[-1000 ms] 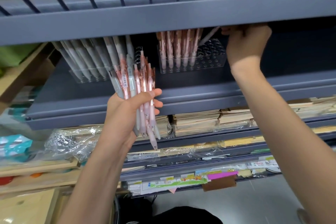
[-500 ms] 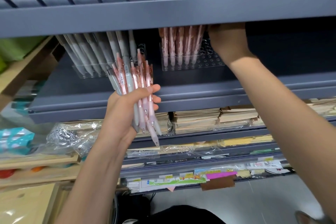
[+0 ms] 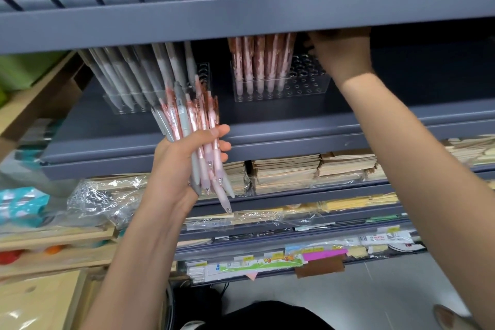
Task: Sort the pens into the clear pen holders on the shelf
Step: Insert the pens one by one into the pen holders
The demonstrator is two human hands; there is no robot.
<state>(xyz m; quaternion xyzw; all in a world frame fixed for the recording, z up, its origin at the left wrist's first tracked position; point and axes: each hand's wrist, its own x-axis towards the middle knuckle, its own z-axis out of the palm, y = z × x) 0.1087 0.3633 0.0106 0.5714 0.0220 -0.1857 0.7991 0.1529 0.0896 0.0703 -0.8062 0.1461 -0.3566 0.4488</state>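
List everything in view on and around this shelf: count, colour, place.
shelf: one, grey, centre
left holder: one, clear, on shelf, left
grey pens: several, grey, leaning in left holder
right holder: one, clear, on shelf, right
pink pens: about six, pink, in right holder's left part
loose pens: one bundle, pink and grey, in left grip
paper stacks: several, tan, next shelf down
wrap: one, clear, lower left
left grip: one, holds loose pens before shelf
right grip: one, raised over right holder, fingers hidden by upper shelf
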